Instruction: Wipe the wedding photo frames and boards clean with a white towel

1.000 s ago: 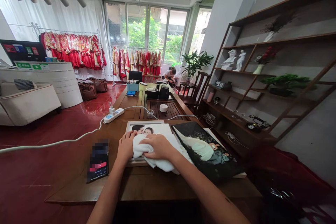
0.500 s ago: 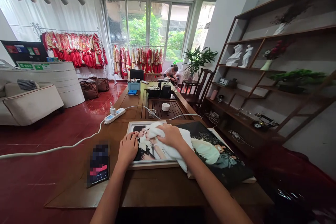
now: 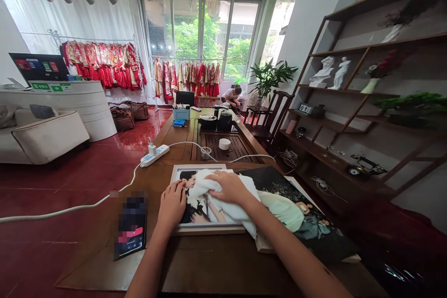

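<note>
A framed wedding photo (image 3: 195, 205) lies flat on the wooden table (image 3: 209, 260) in front of me. My right hand (image 3: 228, 186) presses a white cloth (image 3: 223, 207) onto the upper part of the photo, fingers closed over the cloth. Resting on the frame's left edge, my left hand (image 3: 172, 205) has its fingers curled down against it, holding it steady. A larger dark photo print (image 3: 303, 219) lies to the right, partly under the cloth and my right forearm.
A phone (image 3: 131, 228) lies left of the frame. A white power strip (image 3: 155, 154) and its cable cross the table. Beyond are a tea tray (image 3: 223, 146) with kettles, a wooden chair (image 3: 267, 116), shelves at right, and a person (image 3: 232, 97) crouching far off.
My right hand has carried the cloth from the frame's near edge up to its top, uncovering the couple in the photo. My left hand stays at the frame's left edge.
</note>
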The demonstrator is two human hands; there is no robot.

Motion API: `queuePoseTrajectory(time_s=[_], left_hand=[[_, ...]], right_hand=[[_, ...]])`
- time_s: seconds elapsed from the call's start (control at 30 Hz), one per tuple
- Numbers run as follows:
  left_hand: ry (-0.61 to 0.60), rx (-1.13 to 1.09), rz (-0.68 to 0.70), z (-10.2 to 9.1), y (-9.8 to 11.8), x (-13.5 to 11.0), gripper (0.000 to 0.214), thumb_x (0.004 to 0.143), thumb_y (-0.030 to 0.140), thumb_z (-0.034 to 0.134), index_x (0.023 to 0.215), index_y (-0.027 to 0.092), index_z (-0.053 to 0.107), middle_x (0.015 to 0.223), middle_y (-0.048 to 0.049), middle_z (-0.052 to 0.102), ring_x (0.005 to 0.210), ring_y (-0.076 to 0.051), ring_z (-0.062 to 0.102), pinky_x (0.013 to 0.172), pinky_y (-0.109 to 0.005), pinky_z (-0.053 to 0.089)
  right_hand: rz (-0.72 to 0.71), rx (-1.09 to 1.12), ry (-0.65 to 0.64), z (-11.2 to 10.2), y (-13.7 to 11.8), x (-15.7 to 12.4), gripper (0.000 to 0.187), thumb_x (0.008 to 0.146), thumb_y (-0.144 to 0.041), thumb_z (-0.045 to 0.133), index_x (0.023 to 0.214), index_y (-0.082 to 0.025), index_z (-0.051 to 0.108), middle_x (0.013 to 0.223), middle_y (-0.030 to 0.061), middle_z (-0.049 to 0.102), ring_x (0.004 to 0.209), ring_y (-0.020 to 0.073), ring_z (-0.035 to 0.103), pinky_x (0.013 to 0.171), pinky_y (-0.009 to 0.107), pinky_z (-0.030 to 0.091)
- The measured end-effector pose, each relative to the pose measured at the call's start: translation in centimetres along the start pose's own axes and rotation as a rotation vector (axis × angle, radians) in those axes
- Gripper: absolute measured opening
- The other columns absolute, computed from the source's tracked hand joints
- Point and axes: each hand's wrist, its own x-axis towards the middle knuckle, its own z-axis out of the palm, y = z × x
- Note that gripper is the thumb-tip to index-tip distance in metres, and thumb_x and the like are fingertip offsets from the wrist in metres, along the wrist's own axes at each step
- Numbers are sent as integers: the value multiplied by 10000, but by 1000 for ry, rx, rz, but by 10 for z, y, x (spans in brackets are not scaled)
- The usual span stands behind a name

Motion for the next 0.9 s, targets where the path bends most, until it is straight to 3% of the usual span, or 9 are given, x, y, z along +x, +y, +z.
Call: queuePoseTrajectory(time_s=[0.13,0.27,0.33,0.5,0.6,0.7,0.9], left_hand=[[5,0,1,1,-1,1,372,935,263,337,1263,268,513,1360,-31,506,1239,-198,431,1011,-384,337],[9,10,2,0,0,2,371,934,258,336,1260,281,512,1357,-22,507,1235,-196,436,1006,-377,339],[5,12,-3,0,0,2,371,937,260,331,1262,276,510,1352,-24,510,1234,-198,435,1001,-378,340],[-31,11,15,-1,-3,3,398,909,272,414,1302,282,475,1382,-32,479,1260,-207,401,1011,-368,319],[-68,12,19,-2,-4,3,446,872,282,489,1317,275,464,1405,-48,454,1277,-225,378,1014,-368,313],[-53,-8,5,-3,-3,3,410,905,263,418,1312,277,473,1385,-41,477,1267,-214,390,1018,-375,315],[4,-3,-12,0,-1,4,371,936,261,349,1267,277,517,1338,-33,524,1239,-203,424,1012,-384,335]], right_hand=[[183,-34,48,-2,30,17,411,803,-436,561,1192,-306,580,1131,47,616,1020,218,573,820,300,403],[203,-31,59,-2,34,25,396,795,-406,565,1173,-295,598,1093,49,629,996,213,581,820,297,404],[116,-2,45,-1,22,23,397,781,-409,579,1161,-295,606,1089,48,634,1002,219,578,848,313,398],[-282,142,-78,2,-24,6,420,727,-408,640,1139,-329,615,1112,15,631,1016,208,569,879,309,384],[-380,161,-122,1,-32,2,438,722,-408,643,1153,-344,606,1142,5,622,1019,206,571,871,311,386],[-343,132,-127,0,-18,14,444,722,-381,640,1163,-334,606,1140,7,623,1014,207,578,859,307,392],[-99,4,-59,7,14,58,428,763,-386,606,1184,-304,604,1100,28,635,1011,208,586,852,299,403]])
